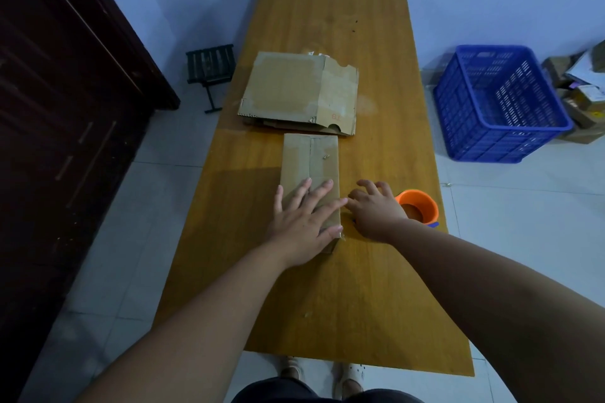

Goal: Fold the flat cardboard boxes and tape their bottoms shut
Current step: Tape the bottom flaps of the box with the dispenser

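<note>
A folded cardboard box (pixel 311 160) stands on the wooden table (pixel 327 10), its flaps closed along a centre seam. My left hand (pixel 302 222) lies flat on the box's near end, fingers spread and pressing down. Just right of the box, my right hand (pixel 373 209) hovers with its fingers loosely curled, next to an orange tape dispenser (pixel 420 206). Whether it touches the dispenser I cannot tell. A stack of flat cardboard boxes (pixel 294 88) lies farther back on the table.
A blue plastic crate (pixel 501 105) sits on the floor to the right, with cardboard parcels (pixel 586 91) behind it. A small dark stool (pixel 211 67) stands left of the table, beside a dark wooden door (pixel 65 108).
</note>
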{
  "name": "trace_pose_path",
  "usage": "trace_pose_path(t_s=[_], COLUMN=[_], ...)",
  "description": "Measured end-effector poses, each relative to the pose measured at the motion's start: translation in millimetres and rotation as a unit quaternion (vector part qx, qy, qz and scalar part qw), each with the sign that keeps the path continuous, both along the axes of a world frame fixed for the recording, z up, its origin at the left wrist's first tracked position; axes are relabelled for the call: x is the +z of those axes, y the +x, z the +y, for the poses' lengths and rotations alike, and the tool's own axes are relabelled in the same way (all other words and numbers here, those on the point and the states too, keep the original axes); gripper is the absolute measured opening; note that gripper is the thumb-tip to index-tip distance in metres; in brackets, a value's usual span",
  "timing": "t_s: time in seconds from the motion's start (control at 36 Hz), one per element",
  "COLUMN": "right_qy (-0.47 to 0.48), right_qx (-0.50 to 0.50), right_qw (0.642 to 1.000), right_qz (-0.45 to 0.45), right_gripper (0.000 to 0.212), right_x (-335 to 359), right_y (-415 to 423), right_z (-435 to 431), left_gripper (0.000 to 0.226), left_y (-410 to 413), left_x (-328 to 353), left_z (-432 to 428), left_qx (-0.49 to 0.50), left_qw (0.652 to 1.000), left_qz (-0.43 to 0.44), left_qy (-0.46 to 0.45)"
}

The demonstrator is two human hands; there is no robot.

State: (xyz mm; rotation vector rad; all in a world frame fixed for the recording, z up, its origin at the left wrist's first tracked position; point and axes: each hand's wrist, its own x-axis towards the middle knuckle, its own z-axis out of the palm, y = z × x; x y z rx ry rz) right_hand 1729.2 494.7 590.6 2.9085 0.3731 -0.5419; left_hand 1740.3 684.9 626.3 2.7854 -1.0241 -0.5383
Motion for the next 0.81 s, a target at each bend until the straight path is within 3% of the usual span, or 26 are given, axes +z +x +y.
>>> trace_pose_path(t_s=[0.17, 0.25, 0.33, 0.42, 0.5, 0.61, 0.72, 0.81], right_qy=[0.117, 0.232, 0.352, 0.481, 0.547, 0.597, 0.66, 0.675], right_qx=[-0.099, -0.15, -0.24, -0.363, -0.443, -0.471, -0.493, -0.516], right_qw=[0.988, 0.955, 0.873, 0.746, 0.664, 0.632, 0.565, 0.528], right_qz=[-0.013, -0.109, -0.239, -0.283, -0.251, -0.146, -0.046, -0.009], right_gripper=[0.049, 0.037, 0.027, 0.017, 0.013, 0.013, 0.006, 0.014], right_x=[2.8, 5.9, 16.6, 32.9, 41.5, 39.5, 36.5, 35.1], right_y=[3.4, 1.6, -1.2, -9.2, -23.9, -41.5, -51.9, -56.1], right_z=[-3.4, -5.2, 2.7, 13.8, 21.8, 38.7, 55.9, 62.0], left_gripper=[0.051, 0.05, 0.048, 0.044, 0.045, 0.052, 0.051, 0.054], left_y=[0.9, 2.3, 2.9, 3.5, 4.7, 6.5, 10.7, 18.5], left_x=[-0.5, 0.0, 1.3, 1.7, 0.7, 1.4, 6.2, 11.8], left_z=[-0.2, -0.5, -1.2, -2.1, -2.5, -3.2, -2.8, -0.1], left_qx=[0.001, 0.007, 0.019, 0.031, 0.037, 0.053, 0.068, 0.081], left_qw=[1.0, 1.0, 0.999, 0.998, 0.998, 0.996, 0.99, 0.977], left_qz=[0.002, 0.014, 0.035, 0.044, 0.037, 0.055, 0.098, 0.156], left_qy=[-0.003, -0.011, -0.022, -0.035, -0.033, -0.047, -0.081, -0.118])
